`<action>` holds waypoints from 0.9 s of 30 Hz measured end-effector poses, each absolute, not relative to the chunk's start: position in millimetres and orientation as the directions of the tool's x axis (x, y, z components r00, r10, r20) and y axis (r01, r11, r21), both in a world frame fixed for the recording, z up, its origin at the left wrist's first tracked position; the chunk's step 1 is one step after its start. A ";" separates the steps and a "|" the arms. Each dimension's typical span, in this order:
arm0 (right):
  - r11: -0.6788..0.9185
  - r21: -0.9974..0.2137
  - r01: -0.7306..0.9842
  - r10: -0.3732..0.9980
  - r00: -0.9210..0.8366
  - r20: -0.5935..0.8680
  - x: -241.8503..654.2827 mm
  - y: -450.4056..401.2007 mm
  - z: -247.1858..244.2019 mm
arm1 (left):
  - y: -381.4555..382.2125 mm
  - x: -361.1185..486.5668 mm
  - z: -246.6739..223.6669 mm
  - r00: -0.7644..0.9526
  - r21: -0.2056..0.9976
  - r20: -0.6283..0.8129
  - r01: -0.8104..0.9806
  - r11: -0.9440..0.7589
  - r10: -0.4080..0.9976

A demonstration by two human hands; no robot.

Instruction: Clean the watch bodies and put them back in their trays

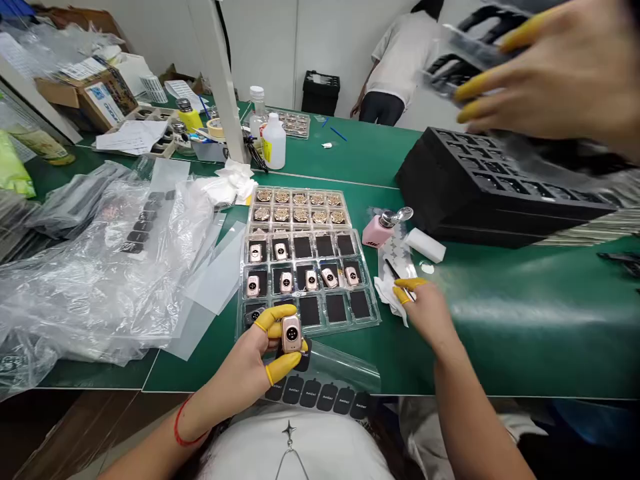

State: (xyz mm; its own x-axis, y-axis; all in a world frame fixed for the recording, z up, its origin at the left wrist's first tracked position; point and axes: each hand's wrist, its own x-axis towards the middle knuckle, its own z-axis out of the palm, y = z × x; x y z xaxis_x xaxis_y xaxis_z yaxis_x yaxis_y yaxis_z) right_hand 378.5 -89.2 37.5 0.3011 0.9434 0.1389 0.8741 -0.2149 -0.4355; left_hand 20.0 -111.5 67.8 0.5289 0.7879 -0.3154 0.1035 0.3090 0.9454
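My left hand (260,347), with yellow finger cots, pinches a rose-gold smartwatch body (291,333), its black sensor back facing up. Just beyond it lies a clear tray (373,313) with dark-lined compartments, several holding similar watch bodies (311,280). A clear sheet of black "hello!" stickers (327,398) sits at the table edge below this hand. My right hand (425,310), also in yellow finger cots, is closed around a slim black tool (393,269) whose exact kind I cannot make out. Beneath that tool is a crumpled white tissue (390,293).
Behind the tray is another tray of gold round parts (300,215). A pink pump bottle (379,230) and white block (425,245) stand right of it. Plastic bags (100,280) cover the left. Another person's hand (555,73) holds bagged black items above black foam trays (450,193).
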 end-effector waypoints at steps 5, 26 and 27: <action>-0.247 -0.397 0.884 0.940 0.318 0.124 373.0 -106.0 6.3 | -110.6 28.5 75.3 0.532 0.961 -0.275 0.143 0.235 0.801; -0.135 -0.979 0.154 0.925 -0.333 -0.180 205.4 -116.4 80.1 | -120.9 25.5 78.3 0.475 0.882 0.014 0.409 -0.234 0.880; -0.140 -0.976 0.166 0.931 -0.313 -0.186 203.6 -117.0 79.2 | -120.8 25.6 77.5 0.468 0.874 0.013 0.425 -0.237 0.884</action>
